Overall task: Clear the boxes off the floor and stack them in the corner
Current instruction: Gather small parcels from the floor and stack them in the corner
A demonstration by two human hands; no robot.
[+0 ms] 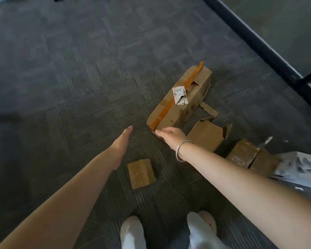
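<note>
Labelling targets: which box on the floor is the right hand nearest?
The long box with the orange tape strip. The right hand is at its near end; the other boxes are shorter, with no orange tape.

Floor (79, 78): dark grey carpet tiles, fine pale stripes running in alternating directions, checker-like. Long box (182, 99): brown cardboard, orange tape strip (171, 103) along its length, white label (180, 95) with black print. Small box (141, 173): tan-brown, plain. Torn box (206, 134): brown. Taped box (246, 155): darker brown, glossy. Bracelet (180, 150): silver. Shoes (131, 229): white. Frame bar (258, 42): black.
</note>
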